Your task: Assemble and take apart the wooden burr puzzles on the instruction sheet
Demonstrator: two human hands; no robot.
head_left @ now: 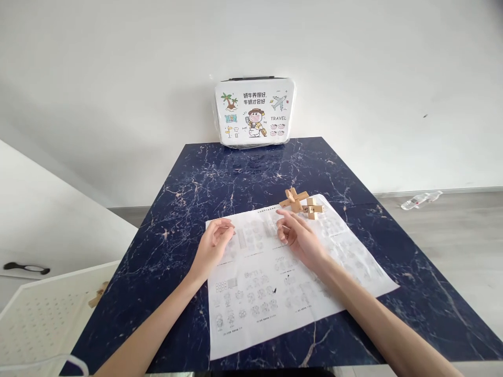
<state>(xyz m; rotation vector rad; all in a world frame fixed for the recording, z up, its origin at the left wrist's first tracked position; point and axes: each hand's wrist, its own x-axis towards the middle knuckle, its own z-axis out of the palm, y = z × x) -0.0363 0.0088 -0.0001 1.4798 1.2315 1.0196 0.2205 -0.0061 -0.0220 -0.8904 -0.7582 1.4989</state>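
A large sheet of paper (259,293) printed with small diagrams and captions lies on the table under both of my hands. At its left edge rests my left hand (214,245), fingers loosely curled and thumb a little apart, with nothing visible in it. My right hand (298,238) is over the upper middle of the sheet, index finger stretched out and the other fingers bent, also holding nothing I can see. Just beyond its fingers is a star-shaped wooden interlocking puzzle (293,200). A smaller cross-shaped wooden puzzle (313,209) sits beside it, on the sheet's top edge.
The dark blue marbled table (173,209) reaches to the wall. A white cartoon-printed case (255,112) stands upright at its far end. At lower left, a white perforated surface (47,309) holds a wooden piece (97,296). A clear plastic bottle (420,200) lies on the floor at right.
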